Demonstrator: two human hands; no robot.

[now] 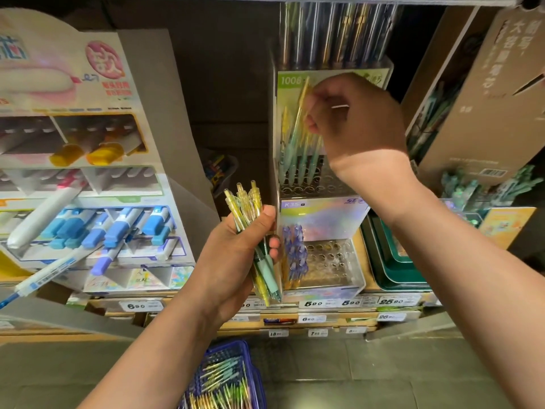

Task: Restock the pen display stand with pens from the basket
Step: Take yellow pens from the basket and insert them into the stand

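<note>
My left hand (236, 261) grips a bundle of yellow and green pens (256, 231), upright, in front of the shelf. Higher up, my right hand (354, 122) pinches a single yellow pen (302, 101) over the upper tier of the clear pen display stand (318, 181). Several green and yellow pens stand in that tier's holes at its left. The lower tier (330, 261) holds purple pens at its left, with open holes beside them. The blue basket (230, 379) lies on the floor below, with several pens inside.
A marker display (88, 187) with blue, purple and yellow markers fills the shelf to the left. A brown cardboard box (477, 98) and green trays (395, 261) stand to the right. Price tags (312, 304) line the shelf edge. Another shelf hangs overhead.
</note>
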